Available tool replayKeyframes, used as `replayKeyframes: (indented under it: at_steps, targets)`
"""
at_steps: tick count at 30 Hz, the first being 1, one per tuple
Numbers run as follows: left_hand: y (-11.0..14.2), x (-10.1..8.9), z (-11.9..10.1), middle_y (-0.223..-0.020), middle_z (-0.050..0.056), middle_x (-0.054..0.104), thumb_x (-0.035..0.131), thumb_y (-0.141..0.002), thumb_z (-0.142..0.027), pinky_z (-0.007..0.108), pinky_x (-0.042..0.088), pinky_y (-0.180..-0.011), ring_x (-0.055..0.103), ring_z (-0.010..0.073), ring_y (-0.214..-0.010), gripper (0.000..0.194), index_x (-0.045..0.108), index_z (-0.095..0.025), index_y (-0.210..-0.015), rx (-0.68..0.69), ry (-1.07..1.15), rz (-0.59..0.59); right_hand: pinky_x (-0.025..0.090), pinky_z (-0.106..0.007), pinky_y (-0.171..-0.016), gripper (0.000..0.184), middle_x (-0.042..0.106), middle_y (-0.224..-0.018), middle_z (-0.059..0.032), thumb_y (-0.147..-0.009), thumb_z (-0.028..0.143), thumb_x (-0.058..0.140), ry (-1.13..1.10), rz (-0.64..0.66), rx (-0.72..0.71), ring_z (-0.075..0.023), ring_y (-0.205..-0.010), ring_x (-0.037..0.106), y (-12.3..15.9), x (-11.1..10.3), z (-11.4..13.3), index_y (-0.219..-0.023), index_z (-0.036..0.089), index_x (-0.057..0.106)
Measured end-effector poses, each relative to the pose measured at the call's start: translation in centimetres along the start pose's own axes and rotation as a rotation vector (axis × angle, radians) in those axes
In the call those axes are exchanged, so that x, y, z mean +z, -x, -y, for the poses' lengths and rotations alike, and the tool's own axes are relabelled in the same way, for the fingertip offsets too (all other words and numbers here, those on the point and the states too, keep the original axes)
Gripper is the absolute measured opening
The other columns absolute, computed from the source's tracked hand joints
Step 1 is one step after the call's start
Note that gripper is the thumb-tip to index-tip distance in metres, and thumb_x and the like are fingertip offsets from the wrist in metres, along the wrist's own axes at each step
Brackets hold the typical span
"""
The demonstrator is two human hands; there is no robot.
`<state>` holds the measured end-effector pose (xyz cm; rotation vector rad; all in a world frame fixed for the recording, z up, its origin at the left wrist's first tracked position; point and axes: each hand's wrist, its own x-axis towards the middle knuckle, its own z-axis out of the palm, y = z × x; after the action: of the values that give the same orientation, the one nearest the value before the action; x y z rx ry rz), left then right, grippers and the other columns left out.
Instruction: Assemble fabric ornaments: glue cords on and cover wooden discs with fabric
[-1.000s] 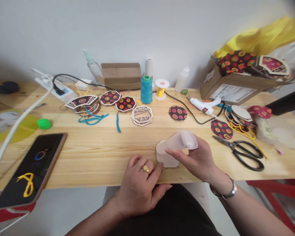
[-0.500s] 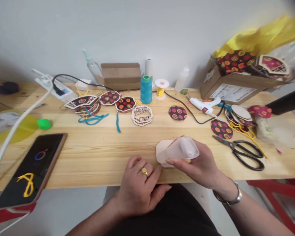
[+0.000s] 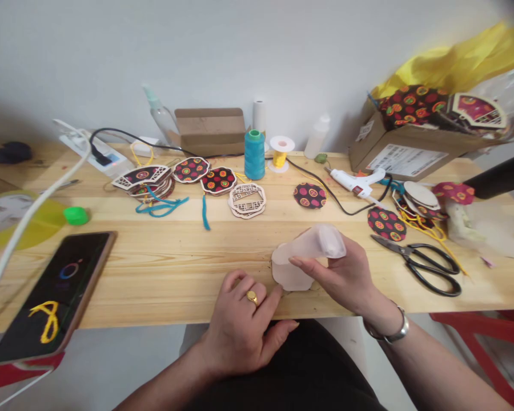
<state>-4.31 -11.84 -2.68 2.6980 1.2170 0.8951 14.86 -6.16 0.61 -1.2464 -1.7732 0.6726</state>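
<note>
My right hand (image 3: 342, 271) is wrapped round a translucent white squeeze bottle (image 3: 312, 249), held tilted with its base up to the right. The bottle's tip points down over a pale wooden plaque (image 3: 292, 278) with a scalloped outline, lying flat on the table; the bottle and hand hide part of it. My left hand (image 3: 244, 317) rests at the table's front edge, fingers loosely bent and thumb apart, holding nothing. Its index fingertip lies at the plaque's lower left edge. Above the plaque is a round patterned fabric piece (image 3: 310, 196), with an openwork wooden plaque (image 3: 247, 201) to its left.
Black-handled scissors (image 3: 424, 262) lie right of my right hand. Behind them are a hot glue gun (image 3: 355, 182) and a full cardboard box (image 3: 405, 154). A teal thread cone (image 3: 255, 157) stands at the back. Leftward lie a phone (image 3: 60, 291) and green cap (image 3: 76, 215).
My right hand and the squeeze bottle have shifted slightly up and left over the plaque, uncovering more of its lower right. My left hand has stayed in place.
</note>
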Motion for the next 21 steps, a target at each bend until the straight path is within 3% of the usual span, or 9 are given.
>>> replayKeyframes:
  at_steps: [10, 17, 21]
  targets:
    - [-0.1, -0.2, -0.1, -0.07, 0.008, 0.061, 0.059, -0.079, -0.027, 0.045, 0.041, -0.072, 0.052, 0.0224, -0.068, 0.027, 0.065, -0.009, -0.098, -0.059, 0.032, -0.036, 0.052, -0.025, -0.057, 0.021, 0.068, -0.077, -0.0016, -0.072, 0.031, 0.076, -0.075, 0.087, 0.029, -0.0144, -0.064, 0.062, 1.1, -1.0, 0.4, -0.082, 0.018, 0.063]
    - [-0.5, 0.0, -0.4, -0.084, 0.008, 0.067, 0.063, -0.08, -0.015, 0.042, 0.039, -0.076, 0.055, 0.0212, -0.075, 0.02, 0.066, -0.014, -0.099, -0.087, -0.039, -0.074, 0.055, -0.028, -0.053, 0.017, 0.07, -0.065, -0.0016, -0.069, 0.03, 0.076, -0.098, -0.279, 0.127, -0.017, -0.057, 0.064, 0.6, -1.8, -0.4, -0.069, 0.018, 0.064]
    - [-0.9, 0.5, -0.7, -0.072, 0.003, 0.064, 0.062, -0.081, -0.01, 0.037, 0.037, -0.07, 0.053, 0.0176, -0.067, 0.016, 0.067, -0.015, -0.095, -0.056, -0.076, -0.093, 0.056, -0.029, -0.051, 0.02, 0.071, -0.065, -0.0028, -0.069, 0.035, 0.077, -0.129, -0.377, 0.227, -0.0181, -0.057, 0.066, 0.8, -2.4, -1.1, -0.068, 0.018, 0.066]
